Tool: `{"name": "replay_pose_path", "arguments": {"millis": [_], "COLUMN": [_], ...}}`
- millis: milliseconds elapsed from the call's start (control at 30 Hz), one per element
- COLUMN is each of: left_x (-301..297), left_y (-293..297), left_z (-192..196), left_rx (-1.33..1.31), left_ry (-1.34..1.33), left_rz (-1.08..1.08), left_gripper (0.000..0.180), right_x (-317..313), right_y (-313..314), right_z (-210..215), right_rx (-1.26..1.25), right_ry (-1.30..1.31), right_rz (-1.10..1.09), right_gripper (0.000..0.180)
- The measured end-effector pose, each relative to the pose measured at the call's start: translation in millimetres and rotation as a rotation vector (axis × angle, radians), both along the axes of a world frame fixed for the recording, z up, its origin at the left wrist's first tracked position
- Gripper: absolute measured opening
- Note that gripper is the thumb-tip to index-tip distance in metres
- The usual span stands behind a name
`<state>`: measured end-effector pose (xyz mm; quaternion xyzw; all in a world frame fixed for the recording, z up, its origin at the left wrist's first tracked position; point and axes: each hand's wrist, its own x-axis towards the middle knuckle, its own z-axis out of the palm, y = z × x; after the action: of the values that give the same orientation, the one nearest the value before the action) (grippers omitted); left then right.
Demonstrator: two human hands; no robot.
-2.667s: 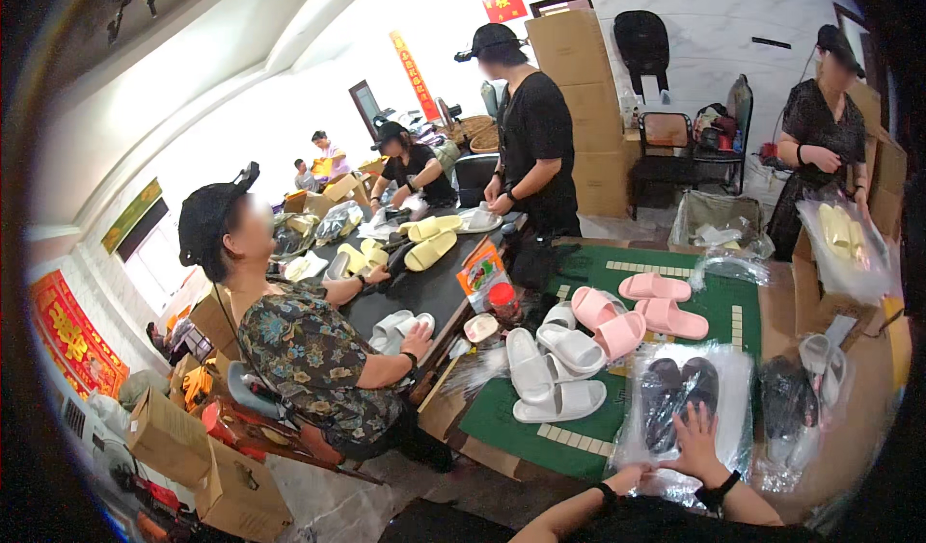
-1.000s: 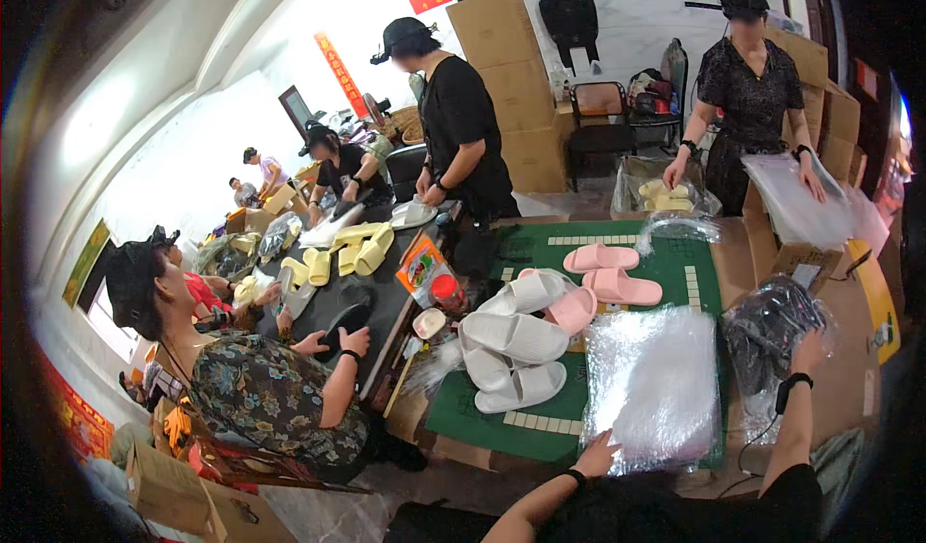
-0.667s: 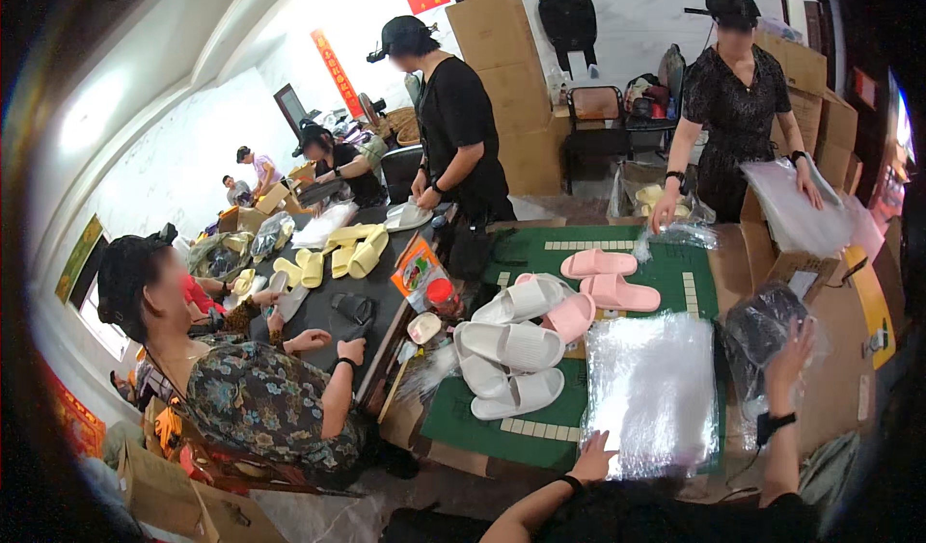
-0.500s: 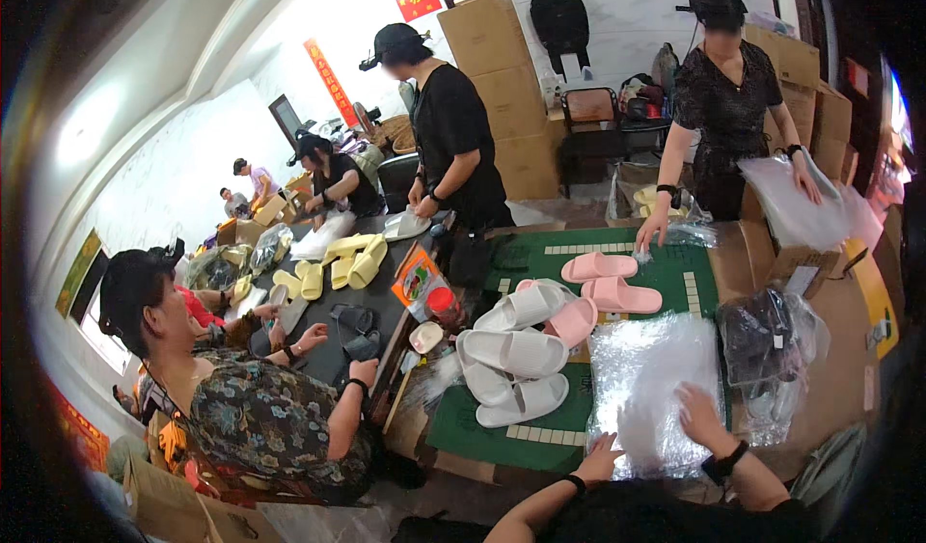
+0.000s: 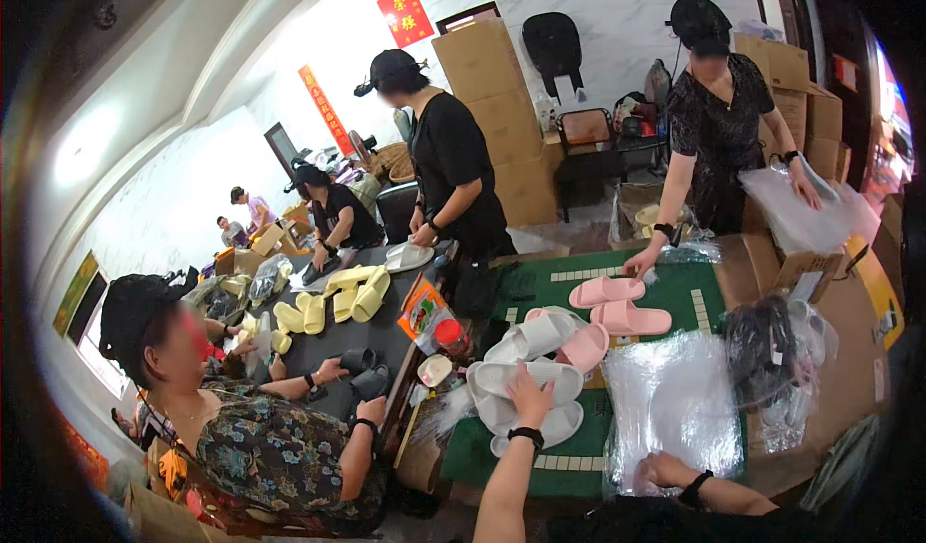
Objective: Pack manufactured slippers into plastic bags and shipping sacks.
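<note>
1. Right hand (image 5: 666, 471): one, fingers curled at the bags' near edge; we cannot tell whether it pinches film.
2. Bags (image 5: 666, 403): clear stack, flat on the green mat (image 5: 468, 456), close to the wearer, we judge for easy reach.
3. Left hand (image 5: 529, 398): one, fingers over a white slipper (image 5: 567, 384) left of the bags; we cannot tell whether they grip.
4. Other white slippers (image 5: 558, 429): heaped, overlapping, we suppose to save room.
5. Dark slippers (image 5: 757, 350): bagged, right of the stack, perhaps to keep them apart from unbagged ones.
6. Pink slippers (image 5: 632, 319): two, soles down, beyond the bags; a co-worker's hand (image 5: 640, 265) at the farther.
7. Far bags (image 5: 796, 205): atop a box (image 5: 805, 268), steadied, we judge, by the co-worker's other hand (image 5: 808, 194).
</note>
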<state>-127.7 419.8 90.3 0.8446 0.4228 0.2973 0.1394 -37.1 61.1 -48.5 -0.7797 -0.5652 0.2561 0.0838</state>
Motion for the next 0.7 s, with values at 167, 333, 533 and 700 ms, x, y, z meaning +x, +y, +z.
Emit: {"name": "replay_pose_path", "arguments": {"millis": [167, 333, 533, 700], "left_x": [15, 55, 63, 84], "left_y": [29, 46, 54, 49], "left_z": [-10, -4, 13, -13], "left_rx": [-0.640, -1.009, -1.479, -1.335], "left_ry": [-0.287, -0.656, -0.544, -0.852], "left_rz": [-0.364, -0.365, -0.133, 0.022], "left_gripper": [0.094, 0.096, 0.099, 0.097], "right_x": [-8, -12, -16, -17], "right_y": [4, -4, 6, 3], "right_z": [22, 1, 24, 11], "right_rx": [-0.111, -0.062, -0.106, -0.047], "right_ry": [0.062, 0.005, -0.073, -0.123], "right_rz": [-0.067, -0.104, -0.071, -0.037], "right_gripper": [0.051, 0.056, 0.055, 0.056]}}
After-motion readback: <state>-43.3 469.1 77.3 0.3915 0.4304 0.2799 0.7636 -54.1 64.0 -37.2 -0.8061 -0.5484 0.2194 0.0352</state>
